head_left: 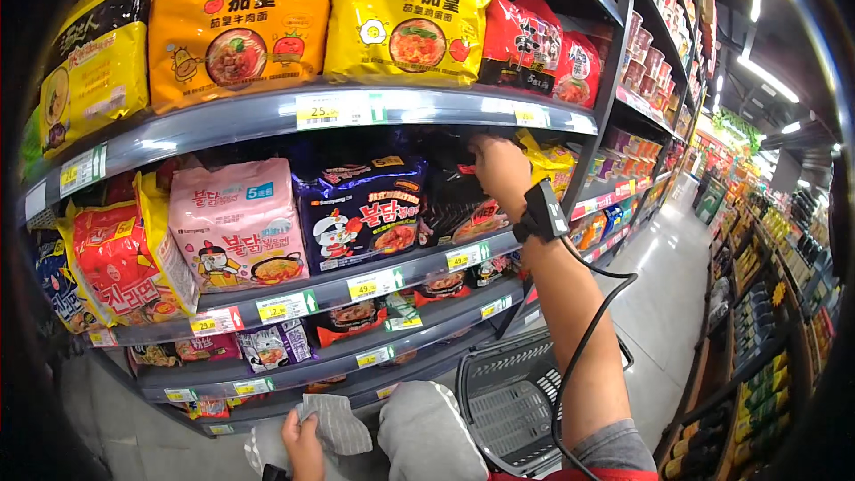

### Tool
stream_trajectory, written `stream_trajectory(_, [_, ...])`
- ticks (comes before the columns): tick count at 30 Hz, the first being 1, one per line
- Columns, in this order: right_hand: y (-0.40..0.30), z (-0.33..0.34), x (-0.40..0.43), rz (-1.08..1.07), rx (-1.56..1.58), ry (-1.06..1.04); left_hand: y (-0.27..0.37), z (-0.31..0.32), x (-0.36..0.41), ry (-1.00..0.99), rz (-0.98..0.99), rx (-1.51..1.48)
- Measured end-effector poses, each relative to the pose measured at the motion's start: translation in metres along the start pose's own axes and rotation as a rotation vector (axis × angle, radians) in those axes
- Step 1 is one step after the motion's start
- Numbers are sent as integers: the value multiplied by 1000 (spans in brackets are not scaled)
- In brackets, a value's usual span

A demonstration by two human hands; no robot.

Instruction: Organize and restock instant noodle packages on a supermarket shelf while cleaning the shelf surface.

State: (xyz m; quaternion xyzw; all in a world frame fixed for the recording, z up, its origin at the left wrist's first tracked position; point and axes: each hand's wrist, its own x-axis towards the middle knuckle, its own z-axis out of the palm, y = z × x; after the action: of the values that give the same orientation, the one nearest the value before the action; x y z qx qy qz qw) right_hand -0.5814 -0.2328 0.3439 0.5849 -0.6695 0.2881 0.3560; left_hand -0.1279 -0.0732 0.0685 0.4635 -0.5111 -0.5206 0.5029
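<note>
My right hand (499, 162) reaches onto the middle shelf, its fingers at the top of a black noodle multipack (457, 204); the fingertips are partly hidden, so a grip cannot be told. Left of that pack stand a dark blue noodle multipack (357, 214) and a pink one (240, 224). A yellow pack (551, 164) is just right of the hand. Low in front of my body, my left hand (302, 441) holds a grey striped cloth (337, 422) between thumb and fingers. A black device with a cable is strapped to my right wrist.
A grey shopping basket (511, 394) stands beside my knee, under my right forearm. Large orange (240, 27) and yellow (407, 27) noodle packs fill the shelf above. Price-tagged shelf edges (374, 284) run across. The aisle floor (641, 294) and another stocked shelf lie to the right.
</note>
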Motion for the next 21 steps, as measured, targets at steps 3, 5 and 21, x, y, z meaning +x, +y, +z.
stream_trajectory(3, [-10, -15, -14, -30, 42, 172, 0, -9, -5, 6, -3, -17])
stream_trajectory(5, [-16, -25, -25, -35, 76, 226, -3, -16, -8, 25, -36, -11])
stream_trajectory(21, [25, -156, -75, -116, 12, 530, -55, -19, 8, 17, 19, -185])
